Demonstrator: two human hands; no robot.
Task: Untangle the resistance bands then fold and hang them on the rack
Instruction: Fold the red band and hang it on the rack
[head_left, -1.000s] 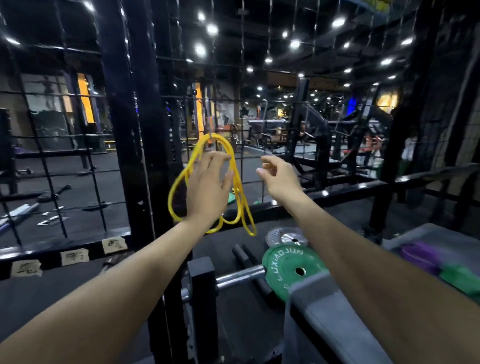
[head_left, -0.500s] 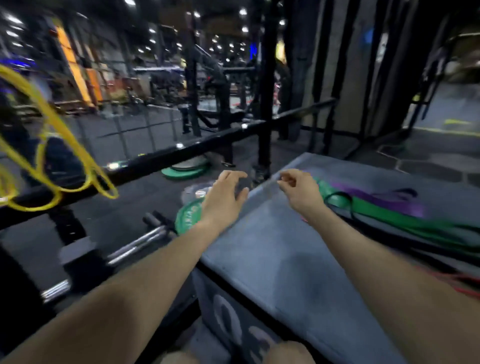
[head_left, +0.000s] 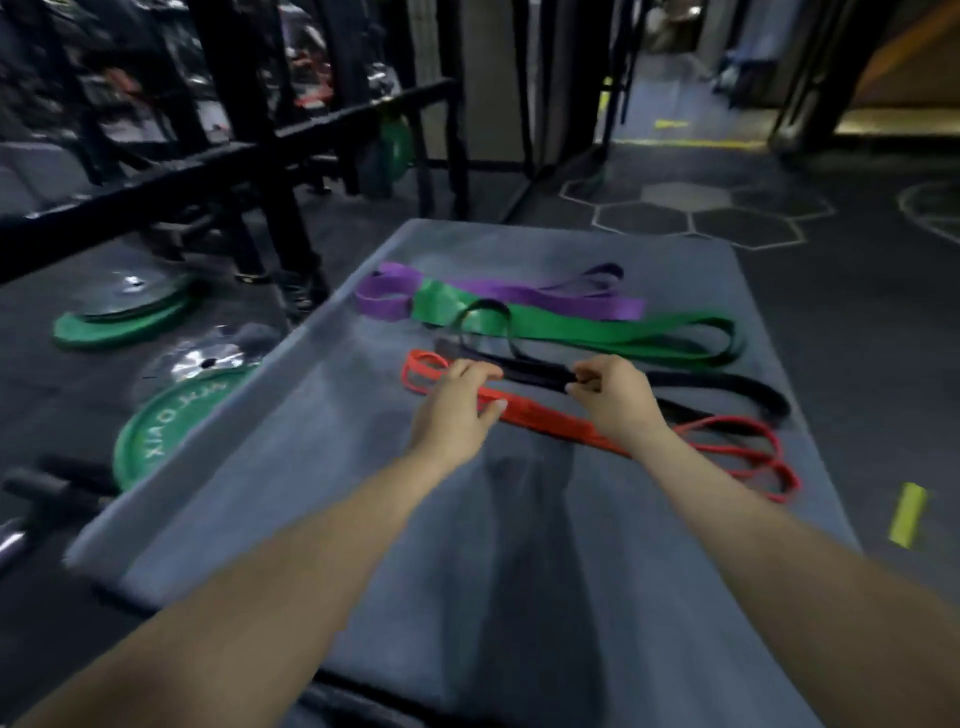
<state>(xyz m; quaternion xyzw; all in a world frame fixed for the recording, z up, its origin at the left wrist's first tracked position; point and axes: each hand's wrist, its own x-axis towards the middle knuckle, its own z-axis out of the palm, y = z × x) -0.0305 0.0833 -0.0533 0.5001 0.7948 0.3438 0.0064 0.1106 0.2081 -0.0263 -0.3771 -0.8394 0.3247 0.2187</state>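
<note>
Red band (head_left: 550, 422) under both hands | left hand (head_left: 457, 402) grips it | right hand (head_left: 613, 397) pinches black band (head_left: 530, 375)

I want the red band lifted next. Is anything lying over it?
Nothing visible: the thin red resistance band lies nearest, apart from the black resistance band, with the left hand already on it.

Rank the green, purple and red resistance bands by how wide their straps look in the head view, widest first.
1. Flat green resistance band, widest.
2. Flat purple resistance band, slightly narrower, though it lies farther off, so unsure.
3. Thin red resistance band, clearly narrowest.
</note>
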